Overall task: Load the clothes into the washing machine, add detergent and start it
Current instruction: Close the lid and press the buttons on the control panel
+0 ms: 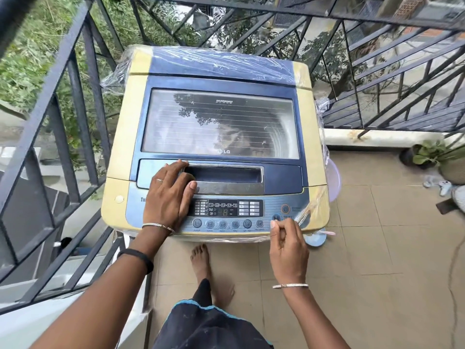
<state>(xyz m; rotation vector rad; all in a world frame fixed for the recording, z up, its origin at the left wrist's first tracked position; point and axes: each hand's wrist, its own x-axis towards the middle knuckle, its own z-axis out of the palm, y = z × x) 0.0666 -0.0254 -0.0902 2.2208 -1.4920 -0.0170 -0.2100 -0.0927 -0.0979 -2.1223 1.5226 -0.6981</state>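
Left hand (pixel 167 195) flat on the lid (pixel 221 122), the right hand (pixel 288 248), fingers curled and empty, should squarely press the start button (pixel 276 217) at eleven o'clock.

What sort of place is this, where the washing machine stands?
Probably a home balcony: black metal railings fence it, green trees show beyond them, and the washing machine stands on a tiled floor.

Silver bangles (pixel 158 227), black armband (pixel 137 258), ring (pixel 159 180).
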